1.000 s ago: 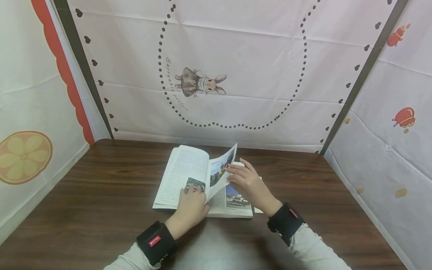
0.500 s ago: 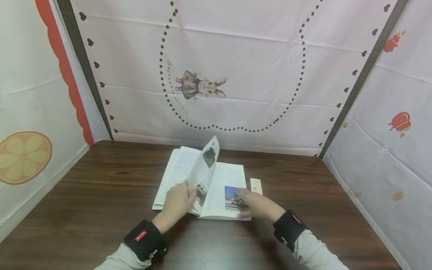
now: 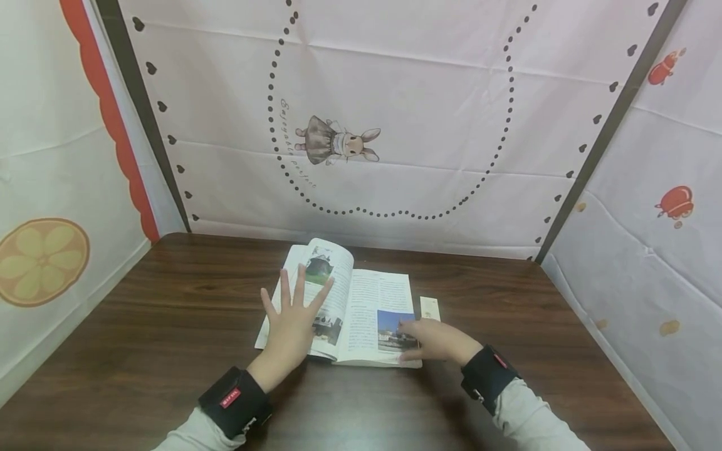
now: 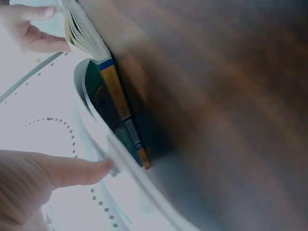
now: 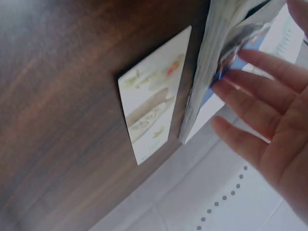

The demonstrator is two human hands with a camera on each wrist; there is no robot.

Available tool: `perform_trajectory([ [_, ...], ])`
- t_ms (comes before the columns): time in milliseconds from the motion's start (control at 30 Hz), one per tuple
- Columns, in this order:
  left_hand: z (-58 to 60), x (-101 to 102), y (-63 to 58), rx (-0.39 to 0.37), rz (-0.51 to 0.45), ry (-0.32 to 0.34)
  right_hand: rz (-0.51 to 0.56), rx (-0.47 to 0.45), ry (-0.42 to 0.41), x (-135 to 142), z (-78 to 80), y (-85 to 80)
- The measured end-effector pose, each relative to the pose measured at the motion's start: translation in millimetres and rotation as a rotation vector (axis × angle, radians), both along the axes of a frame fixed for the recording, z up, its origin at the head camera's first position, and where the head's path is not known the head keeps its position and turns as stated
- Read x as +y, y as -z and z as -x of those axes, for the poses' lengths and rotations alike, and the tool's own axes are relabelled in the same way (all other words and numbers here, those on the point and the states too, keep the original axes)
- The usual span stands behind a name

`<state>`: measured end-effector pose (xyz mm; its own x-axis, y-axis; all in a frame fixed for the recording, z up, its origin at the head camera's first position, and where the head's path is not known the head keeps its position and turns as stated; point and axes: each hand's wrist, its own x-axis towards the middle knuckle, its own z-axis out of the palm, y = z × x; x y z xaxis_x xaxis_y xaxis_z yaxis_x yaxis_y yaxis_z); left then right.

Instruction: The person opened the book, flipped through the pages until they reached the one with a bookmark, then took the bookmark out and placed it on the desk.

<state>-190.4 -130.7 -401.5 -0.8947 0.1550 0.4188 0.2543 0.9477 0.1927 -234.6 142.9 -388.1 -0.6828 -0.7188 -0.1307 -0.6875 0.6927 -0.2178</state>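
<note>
An open book (image 3: 363, 300) lies on the table, its left pages curving up a little and a blue photo on the right page. My left hand (image 3: 290, 329) is spread wide with straight fingers over the left page. In the left wrist view its thumb (image 4: 77, 171) lies by the page edge, and the orange and blue spine (image 4: 115, 89) shows below the pages. My right hand (image 3: 442, 341) is at the lower right corner of the book. Its fingers, relaxed and slightly bent in the right wrist view, lie over the photo; whether they touch the page I cannot tell.
A small pale card (image 5: 153, 98) with a printed picture lies on the table just right of the book, partly behind my right hand in the head view. The brown wooden table (image 3: 186, 326) meets cloth-covered walls at the back and sides.
The page turned from right to left: first raised by my right hand, then held upright by my left, now down on the left side. My left hand spread its fingers; my right moved down to the corner.
</note>
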Motion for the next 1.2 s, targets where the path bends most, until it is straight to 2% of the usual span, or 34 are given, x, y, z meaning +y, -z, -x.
perform_trajectory([
  [33, -0.7, 1, -0.3, -0.011, 0.047, 0.039, 0.01, 0.023, -0.028, 0, 0.1, -0.8],
  [100, -2.2, 1, -1.8, -0.052, 0.129, 0.167, 0.022, 0.093, -0.069, -2, -1.1, -3.8],
  [167, -4.5, 4, -3.5, -0.135, 0.186, 0.287, 0.047, 0.174, -0.099, -5, -1.9, -6.8],
  [233, -6.7, 7, -3.9, -0.202, 0.214, 0.357, 0.075, 0.27, -0.118, -6, -1.8, -9.2],
  [267, -8.0, 9, -4.5, -0.224, 0.216, 0.371, 0.082, 0.311, -0.119, -7, -1.7, -10.8],
  [333, -10.3, 12, -4.3, -0.239, 0.198, 0.343, 0.11, 0.377, -0.131, -8, -0.6, -12.8],
  [433, -9.9, 14, -3.9, -0.191, 0.156, 0.31, 0.141, 0.457, -0.152, -9, -0.4, -16.5],
  [600, -6.2, 18, -3.8, -0.212, 0.116, 0.266, 0.188, 0.525, -0.157, -11, -3.6, -22.7],
  [700, -5.4, 23, -3.5, -0.217, 0.122, 0.239, 0.218, 0.583, -0.172, -12, -5.9, -25.9],
  [900, -5.0, 37, -1.9, -0.131, 0.189, 0.167, 0.33, 0.707, -0.217, -18, -10.2, -33.5],
  [1033, -4.0, 41, 0.6, -0.054, 0.191, 0.13, 0.414, 0.742, -0.164, -20, -11.4, -35.1],
  [1100, -3.1, 40, 0.6, -0.027, 0.136, 0.121, 0.438, 0.755, -0.103, -20, -11.0, -34.3],
  [1200, -1.1, 36, -1.8, -0.03, 0.002, 0.1, 0.434, 0.7, 0.0, -17, -10.3, -31.9],
])
